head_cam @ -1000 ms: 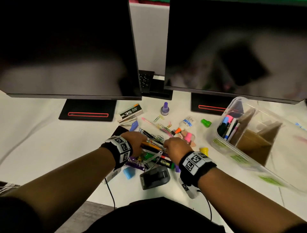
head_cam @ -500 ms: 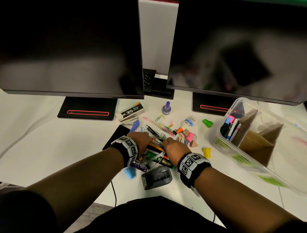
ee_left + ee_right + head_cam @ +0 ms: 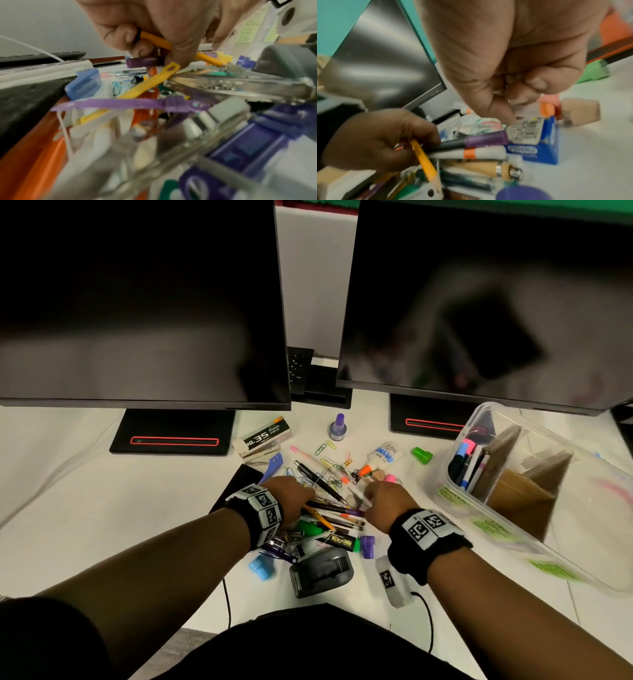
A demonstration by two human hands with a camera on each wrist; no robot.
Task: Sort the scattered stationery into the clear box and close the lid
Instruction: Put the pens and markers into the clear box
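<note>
Nearest me a grey tape dispenser [image 3: 321,575] and a blue cap [image 3: 261,567] lie on the white desk [image 3: 85,508], just short of the pile.

My left hand [image 3: 289,501] sits on the near-left of the stationery pile [image 3: 329,508], fingers curled around a yellow pencil [image 3: 155,40]; the right wrist view shows a purple-capped marker [image 3: 476,140] and an orange-banded marker [image 3: 471,154] bunched against those fingers. My right hand [image 3: 388,505] is on the pile's right side, fingertips [image 3: 510,115] drawn together and pressing down by a blue box [image 3: 537,143]; whether they pinch anything I cannot tell.

Judgement: the pens and pencils are light, stiff and smooth, and likely to slide out of a loose bundle. They are best taken mid-shaft, aligned, several at once. The paper clips [image 3: 329,470] farther in are small and tangled, so they would need to be pinched or scooped.

Beyond lie a glue bottle [image 3: 383,457], a staples box [image 3: 265,436] and a purple ink bottle [image 3: 338,429]. The clear box [image 3: 455,498] stands open at far right, well apart from the pile, with markers already in its left compartment. No lid can be made out.
</note>
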